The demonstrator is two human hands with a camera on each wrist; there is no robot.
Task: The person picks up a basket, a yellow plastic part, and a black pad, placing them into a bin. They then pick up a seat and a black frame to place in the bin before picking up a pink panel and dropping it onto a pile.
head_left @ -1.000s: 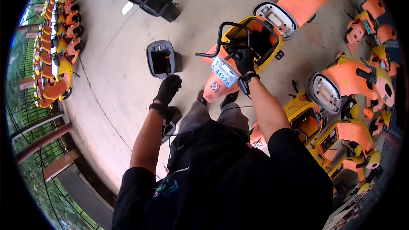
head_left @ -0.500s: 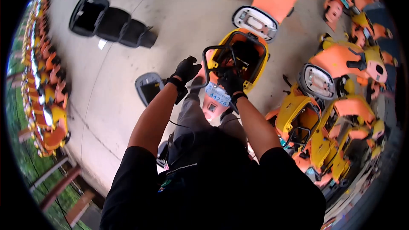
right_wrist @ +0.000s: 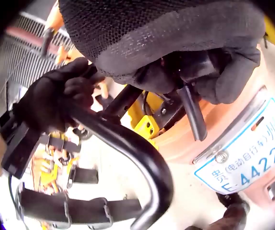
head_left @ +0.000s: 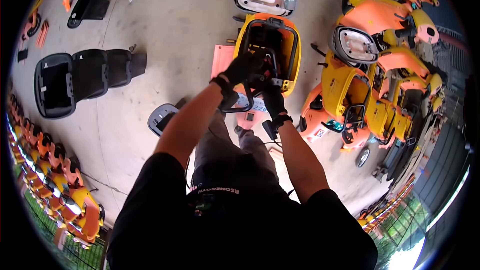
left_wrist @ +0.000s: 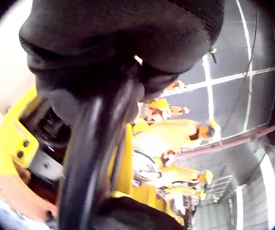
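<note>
Black shirt [head_left: 240,235] (short-sleeved), black gloves [head_left: 242,68]

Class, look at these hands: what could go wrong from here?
If the left hand loses its grip, the black bar could knock the open yellow compartment. A swing might scratch the nearby number plate. The right hand is close to the bar, so its fingers could get pinched.

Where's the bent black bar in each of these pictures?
Head: the bent black bar shows near the centre, just below the left hand.
Left wrist: the bar runs from the bottom edge, left of centre, up to that hand.
Right wrist: the bar curves through the centre to the bottom edge.
Shared landmark: the left hand, in all three.
</note>
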